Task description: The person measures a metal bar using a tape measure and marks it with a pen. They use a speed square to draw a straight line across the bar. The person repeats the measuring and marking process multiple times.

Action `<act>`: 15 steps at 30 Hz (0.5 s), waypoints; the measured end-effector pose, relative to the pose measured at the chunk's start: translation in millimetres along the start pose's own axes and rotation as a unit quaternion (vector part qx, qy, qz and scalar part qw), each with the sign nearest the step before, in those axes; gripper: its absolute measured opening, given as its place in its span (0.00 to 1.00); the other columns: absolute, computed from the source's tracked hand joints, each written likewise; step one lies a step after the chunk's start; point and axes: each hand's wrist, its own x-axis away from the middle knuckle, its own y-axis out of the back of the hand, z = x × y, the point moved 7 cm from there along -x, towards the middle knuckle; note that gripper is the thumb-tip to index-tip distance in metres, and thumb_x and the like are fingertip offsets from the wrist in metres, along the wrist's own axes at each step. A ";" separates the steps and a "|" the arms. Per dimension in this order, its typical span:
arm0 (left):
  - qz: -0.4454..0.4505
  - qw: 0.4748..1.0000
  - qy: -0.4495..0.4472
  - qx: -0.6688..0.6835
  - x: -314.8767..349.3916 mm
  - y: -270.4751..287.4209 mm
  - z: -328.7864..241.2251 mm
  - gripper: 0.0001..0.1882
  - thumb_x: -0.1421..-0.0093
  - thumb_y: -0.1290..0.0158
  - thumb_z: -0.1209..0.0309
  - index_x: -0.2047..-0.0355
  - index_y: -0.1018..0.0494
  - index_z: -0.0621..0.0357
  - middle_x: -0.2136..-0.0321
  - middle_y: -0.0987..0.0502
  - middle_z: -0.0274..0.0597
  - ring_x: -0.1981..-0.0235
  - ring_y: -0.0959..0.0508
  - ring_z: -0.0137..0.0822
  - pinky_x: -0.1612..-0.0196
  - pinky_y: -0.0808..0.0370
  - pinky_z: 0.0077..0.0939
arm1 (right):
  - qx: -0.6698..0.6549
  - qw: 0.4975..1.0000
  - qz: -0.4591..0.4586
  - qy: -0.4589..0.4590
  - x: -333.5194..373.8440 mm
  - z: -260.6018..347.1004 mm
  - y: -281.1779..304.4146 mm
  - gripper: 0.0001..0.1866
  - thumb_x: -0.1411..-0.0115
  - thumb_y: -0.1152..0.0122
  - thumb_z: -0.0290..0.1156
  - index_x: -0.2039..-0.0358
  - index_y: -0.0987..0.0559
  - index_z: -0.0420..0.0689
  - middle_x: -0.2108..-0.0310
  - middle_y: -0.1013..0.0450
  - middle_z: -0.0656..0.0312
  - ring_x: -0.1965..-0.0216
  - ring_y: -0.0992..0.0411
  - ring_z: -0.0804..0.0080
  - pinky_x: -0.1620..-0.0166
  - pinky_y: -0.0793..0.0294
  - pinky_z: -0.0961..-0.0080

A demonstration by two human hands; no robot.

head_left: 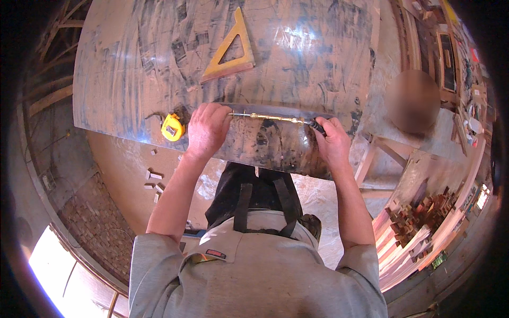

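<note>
Over the near edge of the dark, smeared worktable (318,79), I hold a long slender tool (268,117) level between both hands. It has a thin silver rod at its left end, a brass-coloured, ridged middle and a black handle at the right. My left hand (208,127) is closed round the silver end, hiding its tip. Wrapped round the black handle is my right hand (334,140). A yellow tape measure (172,127) lies just left of my left hand. Farther back rests a yellow triangular square (229,50) with an open centre.
Small wood offcuts (154,174) lie on the floor at the left. Stacked wood strips (419,220) stand at the lower right, near a wooden frame (371,159). A blurred round shape (415,102) shows beyond the table's right side. Boards and shelving line the far right.
</note>
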 end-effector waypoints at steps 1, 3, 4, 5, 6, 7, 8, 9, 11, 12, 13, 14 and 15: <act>0.001 1.000 0.001 -0.002 0.2 0.1 0.0 0.08 0.45 0.39 0.75 0.63 0.21 0.56 0.64 0.21 0.42 0.60 0.21 0.47 0.56 0.23 0.40 | 0.002 1.000 0.003 -0.002 0.1 -0.6 -0.4 0.14 0.44 0.30 0.27 0.56 0.17 0.50 0.68 0.26 0.58 0.67 0.24 0.54 0.66 0.25 0.61; 0.004 1.000 0.002 -0.005 0.2 0.0 -0.4 0.09 0.45 0.39 0.75 0.62 0.20 0.56 0.64 0.21 0.42 0.59 0.21 0.46 0.55 0.23 0.40 | 0.007 1.000 0.008 -0.007 0.4 -2.0 -1.2 0.14 0.45 0.30 0.27 0.56 0.17 0.50 0.68 0.26 0.58 0.67 0.24 0.55 0.66 0.25 0.61; 0.001 1.000 0.000 -0.004 -0.2 0.1 -0.6 0.09 0.44 0.38 0.75 0.62 0.21 0.57 0.64 0.21 0.43 0.60 0.21 0.47 0.56 0.23 0.40 | 0.006 1.000 0.006 -0.007 0.2 -1.4 -0.7 0.14 0.45 0.30 0.27 0.56 0.17 0.50 0.68 0.26 0.58 0.67 0.24 0.55 0.66 0.25 0.61; -0.001 1.000 -0.002 -0.002 -0.6 0.1 -0.7 0.09 0.44 0.37 0.75 0.62 0.21 0.57 0.63 0.21 0.43 0.60 0.21 0.47 0.56 0.23 0.40 | 0.005 1.000 0.004 -0.007 0.0 -0.6 -0.3 0.14 0.45 0.30 0.28 0.56 0.17 0.50 0.68 0.26 0.58 0.68 0.24 0.55 0.66 0.25 0.61; -0.003 1.000 -0.004 -0.002 -0.6 0.2 -0.8 0.09 0.44 0.37 0.75 0.62 0.21 0.57 0.63 0.21 0.44 0.60 0.21 0.48 0.57 0.23 0.40 | 0.003 1.000 0.002 -0.006 -0.1 -0.1 -0.2 0.14 0.45 0.30 0.28 0.56 0.17 0.50 0.68 0.26 0.58 0.68 0.24 0.55 0.66 0.25 0.61; -0.002 1.000 -0.003 0.000 -0.6 0.2 -0.5 0.09 0.44 0.37 0.75 0.62 0.21 0.57 0.63 0.21 0.44 0.60 0.21 0.48 0.57 0.23 0.40 | 0.006 1.000 0.003 -0.007 0.0 -0.5 -0.6 0.14 0.45 0.30 0.28 0.57 0.17 0.51 0.68 0.26 0.58 0.68 0.24 0.55 0.66 0.25 0.61; 0.000 1.000 -0.002 0.002 -0.5 0.3 -0.3 0.09 0.44 0.37 0.75 0.62 0.21 0.57 0.63 0.21 0.44 0.60 0.21 0.48 0.57 0.23 0.40 | 0.008 1.000 0.005 -0.009 0.2 -1.3 -1.2 0.14 0.45 0.29 0.28 0.57 0.17 0.51 0.68 0.26 0.58 0.67 0.24 0.55 0.66 0.25 0.61; 0.001 1.000 -0.001 0.004 -0.3 0.4 0.0 0.10 0.44 0.37 0.75 0.62 0.21 0.57 0.63 0.21 0.44 0.60 0.21 0.48 0.57 0.23 0.40 | 0.010 1.000 0.006 -0.010 0.3 -1.8 -1.9 0.14 0.45 0.29 0.28 0.57 0.17 0.51 0.68 0.26 0.58 0.67 0.24 0.55 0.66 0.25 0.61; 0.004 1.000 0.004 -0.007 0.8 -0.2 1.4 0.08 0.44 0.38 0.74 0.62 0.21 0.57 0.64 0.21 0.43 0.60 0.21 0.46 0.56 0.23 0.39 | 0.012 1.000 0.003 -0.006 0.1 -1.0 -2.5 0.14 0.45 0.29 0.28 0.57 0.17 0.52 0.67 0.26 0.58 0.67 0.23 0.55 0.66 0.25 0.61; 0.006 1.000 0.006 -0.012 0.7 -0.5 1.5 0.08 0.44 0.39 0.74 0.63 0.20 0.56 0.64 0.21 0.42 0.60 0.21 0.46 0.56 0.22 0.39 | 0.014 1.000 0.001 -0.004 0.1 -0.8 -2.2 0.14 0.45 0.29 0.28 0.57 0.17 0.52 0.67 0.26 0.58 0.67 0.23 0.55 0.66 0.25 0.61; 0.003 1.000 0.003 -0.011 0.3 -0.1 0.9 0.08 0.44 0.39 0.74 0.63 0.20 0.56 0.64 0.21 0.42 0.60 0.21 0.46 0.56 0.22 0.39 | 0.012 1.000 0.002 -0.006 0.2 -1.0 -2.1 0.14 0.45 0.29 0.28 0.56 0.17 0.52 0.67 0.26 0.58 0.67 0.23 0.55 0.66 0.24 0.61; 0.001 1.000 0.000 -0.010 -0.2 0.3 0.3 0.08 0.44 0.39 0.74 0.63 0.20 0.56 0.64 0.21 0.42 0.60 0.21 0.46 0.56 0.22 0.39 | 0.010 1.000 0.003 -0.008 0.3 -1.3 -1.9 0.14 0.45 0.29 0.28 0.56 0.17 0.52 0.67 0.26 0.58 0.67 0.23 0.55 0.66 0.24 0.61; -0.001 1.000 -0.003 -0.010 -0.6 1.0 -0.3 0.08 0.44 0.39 0.74 0.63 0.20 0.56 0.65 0.21 0.42 0.60 0.21 0.46 0.57 0.22 0.39 | 0.007 1.000 0.003 -0.009 0.2 -1.4 -1.8 0.15 0.45 0.29 0.28 0.56 0.17 0.52 0.67 0.26 0.58 0.67 0.23 0.55 0.66 0.24 0.61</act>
